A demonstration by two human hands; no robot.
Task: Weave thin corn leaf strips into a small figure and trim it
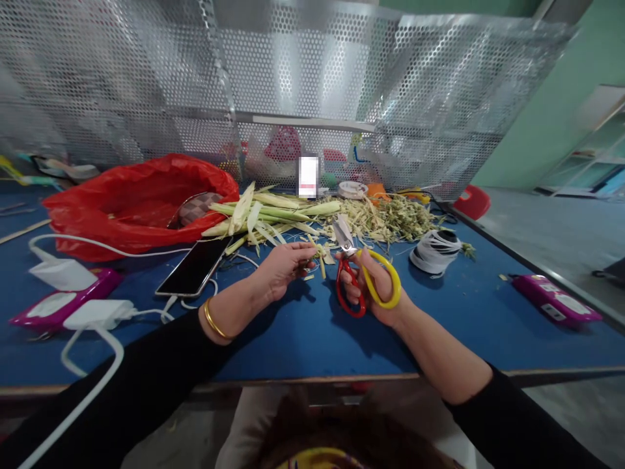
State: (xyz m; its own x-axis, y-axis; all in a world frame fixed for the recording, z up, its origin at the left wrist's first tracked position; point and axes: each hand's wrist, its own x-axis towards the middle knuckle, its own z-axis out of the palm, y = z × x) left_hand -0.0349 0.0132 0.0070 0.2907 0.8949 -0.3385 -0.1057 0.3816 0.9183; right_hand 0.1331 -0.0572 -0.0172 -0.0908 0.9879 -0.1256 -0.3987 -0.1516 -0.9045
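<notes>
My right hand [378,283] grips a pair of scissors [346,242] with one red and one yellow handle. Its blades point up and away, slightly parted. To the left of them, my left hand [286,267] is closed in a pinch on a small pale plant piece [319,255], perhaps a strip of husk; its fingers partly hide it. Just beyond both hands lies a pile of green and cream corn husks [278,212]. Shredded plant trimmings [385,218] are heaped behind the scissors.
At left are a red plastic bag [122,195], a phone [193,270], white chargers with cables [100,314] and a purple packet [105,284]. Wound white cord [434,254] and another purple packet [556,299] lie right. Perforated clear sheeting [293,71] hangs behind the blue table [312,352].
</notes>
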